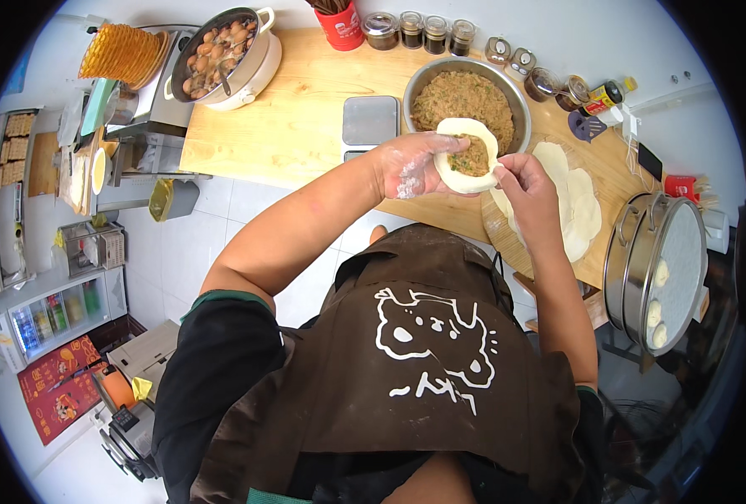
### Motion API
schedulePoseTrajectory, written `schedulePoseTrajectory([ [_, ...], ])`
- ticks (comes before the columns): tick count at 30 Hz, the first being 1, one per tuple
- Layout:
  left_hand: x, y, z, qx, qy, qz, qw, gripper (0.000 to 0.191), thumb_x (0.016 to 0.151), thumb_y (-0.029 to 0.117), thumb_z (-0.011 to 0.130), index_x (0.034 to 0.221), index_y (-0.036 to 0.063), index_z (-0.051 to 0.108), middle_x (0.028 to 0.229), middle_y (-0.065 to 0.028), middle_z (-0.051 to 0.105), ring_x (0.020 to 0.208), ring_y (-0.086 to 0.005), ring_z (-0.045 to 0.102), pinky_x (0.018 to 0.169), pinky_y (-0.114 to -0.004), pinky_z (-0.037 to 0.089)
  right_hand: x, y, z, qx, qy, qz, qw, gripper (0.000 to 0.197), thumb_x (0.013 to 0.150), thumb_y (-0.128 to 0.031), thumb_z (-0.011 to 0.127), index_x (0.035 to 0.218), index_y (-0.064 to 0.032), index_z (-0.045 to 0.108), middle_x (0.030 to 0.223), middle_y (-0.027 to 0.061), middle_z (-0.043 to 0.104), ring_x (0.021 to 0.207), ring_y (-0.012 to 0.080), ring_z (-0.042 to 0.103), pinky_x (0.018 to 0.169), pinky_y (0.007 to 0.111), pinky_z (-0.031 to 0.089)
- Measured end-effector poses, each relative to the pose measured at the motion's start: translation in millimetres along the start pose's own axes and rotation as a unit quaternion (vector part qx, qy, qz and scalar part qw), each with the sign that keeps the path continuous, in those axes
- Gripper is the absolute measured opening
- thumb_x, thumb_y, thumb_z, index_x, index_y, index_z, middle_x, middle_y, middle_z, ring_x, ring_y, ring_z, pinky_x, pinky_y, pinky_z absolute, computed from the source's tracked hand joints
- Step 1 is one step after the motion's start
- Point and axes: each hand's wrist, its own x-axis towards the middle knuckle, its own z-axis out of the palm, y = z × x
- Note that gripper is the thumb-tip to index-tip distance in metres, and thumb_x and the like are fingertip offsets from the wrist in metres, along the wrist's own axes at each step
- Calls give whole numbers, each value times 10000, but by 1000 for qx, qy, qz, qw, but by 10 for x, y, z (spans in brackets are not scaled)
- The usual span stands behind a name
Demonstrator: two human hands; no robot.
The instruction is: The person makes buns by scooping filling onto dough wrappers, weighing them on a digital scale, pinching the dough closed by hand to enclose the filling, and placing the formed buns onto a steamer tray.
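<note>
My left hand [420,165], dusted with flour, cups a round dough wrapper [467,183] from below, its thumb resting on the filling in the middle. The wrapper's rim is pinched at its right side between the thumb and fingers of my right hand [524,183]. Behind the wrapper stands a metal bowl [522,113] with minced filling [464,94]. More flat dough wrappers [577,208] lie overlapping on a round wooden board [495,220] to the right, partly hidden by my right hand and forearm.
A grey kitchen scale [370,120] stands left of the bowl. Spice jars [435,34] line the wall. At the far right is a metal steamer [675,252] with several filled buns [656,313]. A pot of eggs [221,57] stands at the back left.
</note>
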Motion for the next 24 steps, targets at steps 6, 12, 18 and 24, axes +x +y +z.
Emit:
schedulePoseTrajectory([
  [6, -55, -36, 94, 121, 88, 50, 988, 375, 961, 119, 631, 1310, 52, 513, 1270, -103, 618, 1163, -206, 634, 981, -372, 557, 30, -49, 10, -49, 11, -13, 999, 243, 933, -135, 662, 1132, 4, 653, 952, 32, 677, 853, 85, 617, 797, 252, 497],
  [12, -88, -51, 100, 183, 86, 28, 979, 330, 965, 120, 627, 1275, 62, 528, 1200, -61, 630, 1094, -152, 655, 926, -312, 579, 50, -28, 24, -92, 1, -15, 996, 251, 932, -154, 655, 1134, -6, 676, 947, 28, 691, 829, 86, 618, 791, 253, 497],
  [18, -22, -57, 64, 243, 108, 20, 964, 317, 970, 169, 634, 1250, 47, 549, 1153, -57, 635, 1034, -120, 661, 876, -271, 589, 5, -117, 74, -173, 19, -25, 984, 176, 915, -136, 675, 1036, -9, 665, 899, 56, 682, 795, 130, 631, 758, 281, 502],
  [24, 69, -98, 65, 306, 137, 41, 941, 380, 969, 221, 653, 1285, 33, 558, 1133, -54, 657, 1014, -103, 640, 859, -259, 530, -53, -230, 73, -319, 24, -242, 916, 172, 896, -74, 674, 1048, -5, 634, 929, 105, 645, 816, 212, 649, 749, 324, 520],
])
